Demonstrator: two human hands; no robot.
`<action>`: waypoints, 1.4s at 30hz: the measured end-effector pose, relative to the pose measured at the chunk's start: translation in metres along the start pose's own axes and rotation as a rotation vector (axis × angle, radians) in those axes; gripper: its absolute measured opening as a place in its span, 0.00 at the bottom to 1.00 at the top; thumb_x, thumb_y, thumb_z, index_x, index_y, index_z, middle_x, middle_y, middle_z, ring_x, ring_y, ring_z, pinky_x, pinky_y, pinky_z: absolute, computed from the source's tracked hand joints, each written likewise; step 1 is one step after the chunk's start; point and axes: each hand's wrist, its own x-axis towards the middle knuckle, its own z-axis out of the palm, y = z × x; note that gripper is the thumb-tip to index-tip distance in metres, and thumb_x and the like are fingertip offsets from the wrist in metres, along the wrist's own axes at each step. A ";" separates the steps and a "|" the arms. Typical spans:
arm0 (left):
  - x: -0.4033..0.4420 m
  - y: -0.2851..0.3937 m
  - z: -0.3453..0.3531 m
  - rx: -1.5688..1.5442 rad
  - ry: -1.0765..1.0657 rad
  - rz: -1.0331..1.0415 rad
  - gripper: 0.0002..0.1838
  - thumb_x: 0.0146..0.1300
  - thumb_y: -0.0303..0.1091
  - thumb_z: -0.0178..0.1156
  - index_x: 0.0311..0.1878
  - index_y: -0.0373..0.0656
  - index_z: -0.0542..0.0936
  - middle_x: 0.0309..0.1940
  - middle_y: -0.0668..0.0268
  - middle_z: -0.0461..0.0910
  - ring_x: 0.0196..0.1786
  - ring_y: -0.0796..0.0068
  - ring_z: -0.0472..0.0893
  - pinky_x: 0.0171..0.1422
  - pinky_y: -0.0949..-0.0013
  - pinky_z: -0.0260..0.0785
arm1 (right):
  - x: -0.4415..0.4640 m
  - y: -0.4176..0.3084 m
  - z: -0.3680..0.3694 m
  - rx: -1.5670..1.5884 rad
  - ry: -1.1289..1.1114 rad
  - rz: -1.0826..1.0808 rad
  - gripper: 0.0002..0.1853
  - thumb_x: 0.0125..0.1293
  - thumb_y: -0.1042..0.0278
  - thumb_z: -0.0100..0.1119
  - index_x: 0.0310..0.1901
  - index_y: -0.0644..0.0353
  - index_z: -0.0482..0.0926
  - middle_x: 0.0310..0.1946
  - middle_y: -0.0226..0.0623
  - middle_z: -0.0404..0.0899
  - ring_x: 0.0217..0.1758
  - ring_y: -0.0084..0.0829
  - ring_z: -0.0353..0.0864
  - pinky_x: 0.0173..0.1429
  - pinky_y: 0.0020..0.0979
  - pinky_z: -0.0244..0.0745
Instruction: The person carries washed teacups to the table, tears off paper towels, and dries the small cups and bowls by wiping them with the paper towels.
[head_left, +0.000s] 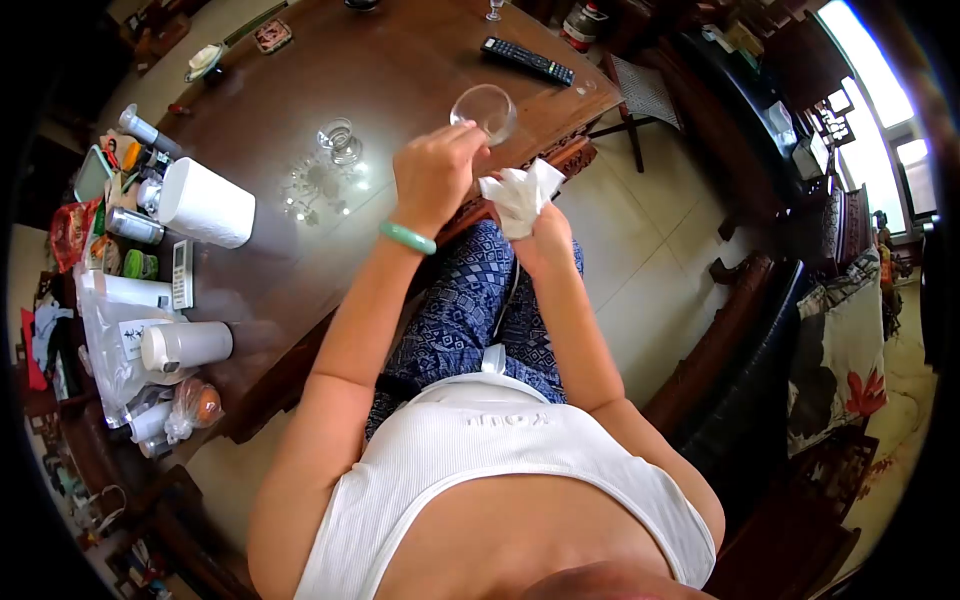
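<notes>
My left hand [432,178], with a green bangle on its wrist, is closed with the fingertips pinching the edge of a clear round glass cup [484,112]. The cup is held up near the table's edge, its opening partly visible. My right hand [546,242] is closed on a crumpled white tissue [522,196], just below and to the right of the cup. Between tissue and glass there seems to be a small gap. A second clear glass piece [341,143] rests on the dark, glossy wooden table [330,230], left of my left hand.
A black remote control [528,61] lies near the table's far right corner. Along the left side stand a white tissue roll [207,203], a white air-conditioner remote [182,274], a pale flask [187,346] and bagged items. A woven-seat stool [645,92] stands beyond the corner.
</notes>
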 end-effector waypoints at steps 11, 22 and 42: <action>0.008 -0.111 0.047 0.471 -0.332 0.212 0.03 0.56 0.29 0.55 0.29 0.50 0.75 0.24 0.71 0.78 0.30 0.71 0.81 0.31 0.68 0.70 | -0.025 -0.011 -0.045 0.148 -0.022 0.108 0.15 0.72 0.67 0.40 0.54 0.65 0.70 0.47 0.45 0.74 0.41 0.39 0.76 0.32 0.26 0.75; 0.010 -0.114 0.042 0.535 -0.407 0.174 0.04 0.57 0.27 0.53 0.33 0.46 0.76 0.32 0.67 0.79 0.37 0.67 0.82 0.36 0.67 0.76 | -0.032 -0.014 -0.043 0.023 -0.041 0.067 0.15 0.72 0.63 0.40 0.52 0.63 0.70 0.46 0.47 0.75 0.41 0.41 0.76 0.29 0.28 0.74; -0.050 -0.189 -0.022 0.040 0.005 -0.686 0.43 0.34 0.42 0.79 0.56 0.36 0.73 0.50 0.52 0.76 0.54 0.55 0.75 0.60 0.58 0.67 | -0.041 -0.015 -0.013 0.013 -0.411 0.102 0.24 0.60 0.75 0.54 0.59 0.62 0.65 0.52 0.45 0.73 0.53 0.39 0.77 0.51 0.40 0.78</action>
